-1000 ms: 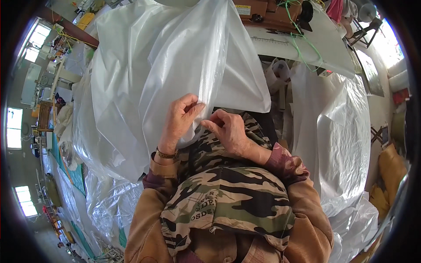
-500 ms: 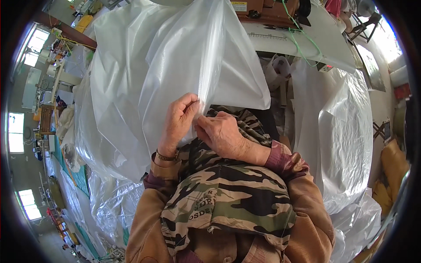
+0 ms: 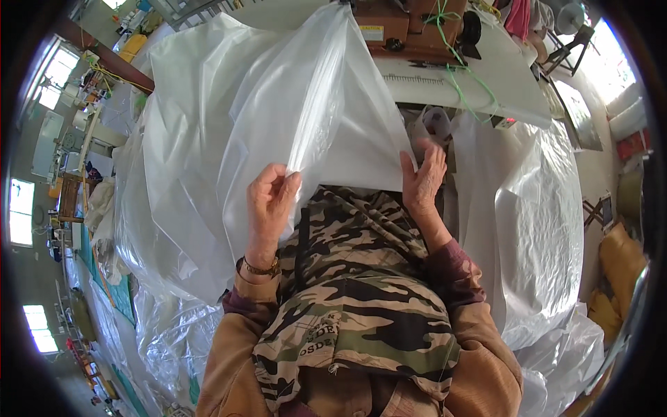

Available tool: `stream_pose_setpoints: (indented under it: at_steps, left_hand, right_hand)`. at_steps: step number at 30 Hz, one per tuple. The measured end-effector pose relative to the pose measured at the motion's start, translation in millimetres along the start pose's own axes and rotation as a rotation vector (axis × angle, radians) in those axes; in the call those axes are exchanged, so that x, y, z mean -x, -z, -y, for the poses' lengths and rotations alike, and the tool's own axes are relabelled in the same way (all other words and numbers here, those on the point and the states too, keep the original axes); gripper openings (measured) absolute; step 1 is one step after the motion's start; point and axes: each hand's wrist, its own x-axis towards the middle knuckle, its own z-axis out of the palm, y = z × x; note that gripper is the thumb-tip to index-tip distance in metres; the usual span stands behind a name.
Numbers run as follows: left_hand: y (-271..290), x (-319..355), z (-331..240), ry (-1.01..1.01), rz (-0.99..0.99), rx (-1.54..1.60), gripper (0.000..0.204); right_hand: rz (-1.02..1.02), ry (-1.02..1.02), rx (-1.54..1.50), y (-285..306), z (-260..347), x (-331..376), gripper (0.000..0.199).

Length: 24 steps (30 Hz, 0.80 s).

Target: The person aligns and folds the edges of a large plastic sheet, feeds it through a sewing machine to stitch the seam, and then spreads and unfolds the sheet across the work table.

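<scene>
Both hands grip the near edge of a large clear plastic bag [image 3: 278, 104] that drapes up and away from the person. Left hand [image 3: 269, 201]: fingers pinched together on a fold of the film, thumb against fingertips, wrist bearing a bracelet [image 3: 258, 267]. Right hand [image 3: 422, 182]: fingers closed along the bag's lower right corner edge, well apart from the left, so that the hem runs taut between them just above a camouflage-patterned cloth [image 3: 354, 299] lying over the person's lap.

The bag rises from the hands toward a white counter [image 3: 479, 76] carrying a brown sewing machine [image 3: 410, 24], with green cord [image 3: 455, 66] trailing across it. More clear film is heaped to the right [image 3: 542, 229] and lower left [image 3: 167, 326]; whether these are separate bags cannot be told.

The step in hand appears to be spreading or straightening the bag's edge. To do it well, judged from this view, the two grips should hold the same layer of film, draw outward evenly so the hem lies flat without diagonal creases, and keep the pinch light enough that the thin plastic does not stretch or tear. The vertical fold above the left hand suggests slack there that wants smoothing before the edge is taken further.
</scene>
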Motion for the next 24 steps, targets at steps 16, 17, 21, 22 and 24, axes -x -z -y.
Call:
stream_pose_setpoints:
  at_steps: [16,17,21,22,24]
  left_hand:
    - [-19,-3,-41,-0.372,0.263,-0.479,0.013]
    - [-19,-3,-37,-0.334,0.263,-0.44,0.012]
    - [-16,-1,-22,-0.193,0.279,-0.261,0.007]
    - [-15,0,-20,-0.193,0.288,-0.261,0.007]
    - [-13,3,-16,0.007,0.239,-0.126,0.01]
  right_hand:
    - [0.686,0.353,-0.564,45,106,-24,0.018]
    - [0.717,0.368,-0.564,45,107,-21,0.018]
    - [0.68,0.486,-0.489,43,110,-14,0.021]
    - [0.671,0.483,-0.496,43,112,-13,0.021]
    - [0.698,0.558,-0.406,43,116,-12,0.019]
